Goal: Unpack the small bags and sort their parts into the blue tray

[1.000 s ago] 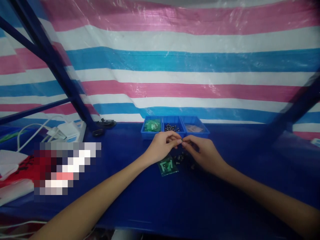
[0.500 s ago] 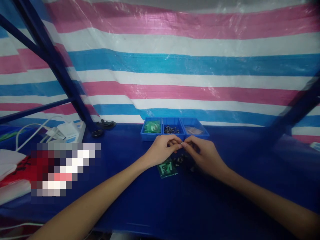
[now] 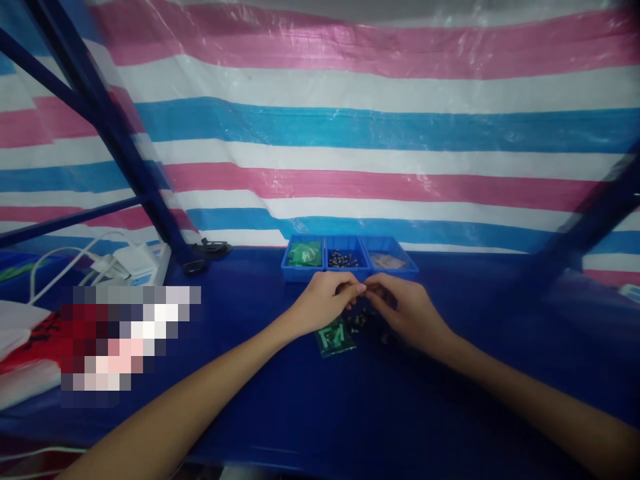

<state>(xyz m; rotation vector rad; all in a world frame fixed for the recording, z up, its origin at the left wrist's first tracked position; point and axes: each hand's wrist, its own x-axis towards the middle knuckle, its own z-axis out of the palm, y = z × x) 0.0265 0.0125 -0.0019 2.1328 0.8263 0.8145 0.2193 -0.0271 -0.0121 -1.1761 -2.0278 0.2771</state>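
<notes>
My left hand (image 3: 330,298) and my right hand (image 3: 404,308) meet fingertip to fingertip above the blue table. Both are closed in a pinch; whatever sits between the fingertips is too small and covered to name. Just below them lies a green packet (image 3: 336,338) with pale strips showing inside. Beside it, partly under my right hand, is a small cluster of dark metallic pieces (image 3: 357,323). Right behind my hands stands a blue three-compartment tray (image 3: 303,277). It holds green packets (image 3: 306,253), small dark metal parts (image 3: 342,259) and pale flat pieces (image 3: 386,261).
At the left are a white power strip (image 3: 159,263) with plugs and cables, and a red and white package (image 3: 37,343) next to a blurred-out patch. Black items (image 3: 215,247) lie by the blue metal frame (image 3: 125,157). A striped sheet (image 3: 350,127) hangs behind the table.
My hands stay nearly in place, with the fingertips shifting slightly. The small glint between them is now covered. Packet and tray have not moved.
</notes>
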